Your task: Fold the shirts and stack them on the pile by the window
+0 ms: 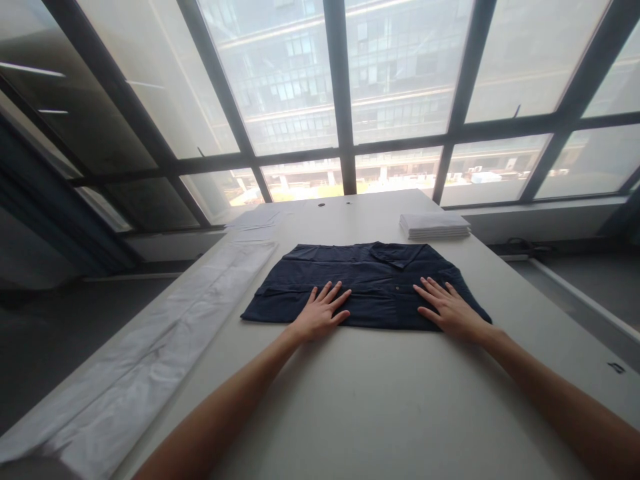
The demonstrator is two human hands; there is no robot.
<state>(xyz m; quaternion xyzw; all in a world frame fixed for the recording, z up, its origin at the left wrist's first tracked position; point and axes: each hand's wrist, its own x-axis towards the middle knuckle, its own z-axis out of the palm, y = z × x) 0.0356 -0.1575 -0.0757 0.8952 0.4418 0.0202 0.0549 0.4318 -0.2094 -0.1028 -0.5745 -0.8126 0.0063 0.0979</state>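
Dark navy garment (360, 277), mid-frame: flat, folded, lightly creased, collar-like flap at upper edge. My left hand (323, 315) and right hand (450, 312) open, palms down on its lower part, fingers spread, gripping nothing.

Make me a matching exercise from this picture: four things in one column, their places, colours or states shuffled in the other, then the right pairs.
1. garment
2. white pile
3. long white cloth
4. left hand

A. laid lengthwise along the left side of the table
B. fingers spread, back of the hand upward
C. dark blue, lying folded in front of the person
D. stacked in layers, beyond the dark fabric and to the right

Right pairs: 1-C, 2-D, 3-A, 4-B
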